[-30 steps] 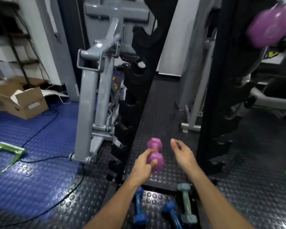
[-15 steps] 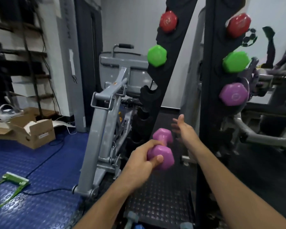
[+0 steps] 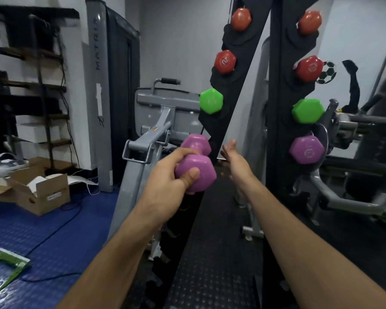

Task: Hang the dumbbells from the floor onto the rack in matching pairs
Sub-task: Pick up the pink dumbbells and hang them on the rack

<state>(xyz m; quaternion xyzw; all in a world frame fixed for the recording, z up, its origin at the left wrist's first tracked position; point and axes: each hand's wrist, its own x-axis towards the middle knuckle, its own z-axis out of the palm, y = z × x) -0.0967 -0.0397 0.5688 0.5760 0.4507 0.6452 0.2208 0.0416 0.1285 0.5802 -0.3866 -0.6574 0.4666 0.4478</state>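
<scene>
Fingers (image 3: 183, 156) of left hand (image 3: 165, 184) around purple dumbbell (image 3: 196, 175), beside rack (image 3: 223, 121).

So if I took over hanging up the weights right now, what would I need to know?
Left hand holds a purple hexagonal dumbbell; its grip is firm. Right hand is open and empty, reaching toward the black rack.
Done: red and green dumbbells show on both posts, and one purple dumbbell on the right post.
Left: hang the held purple one on the left post, below the green dumbbell. No floor dumbbells are in view now.
</scene>
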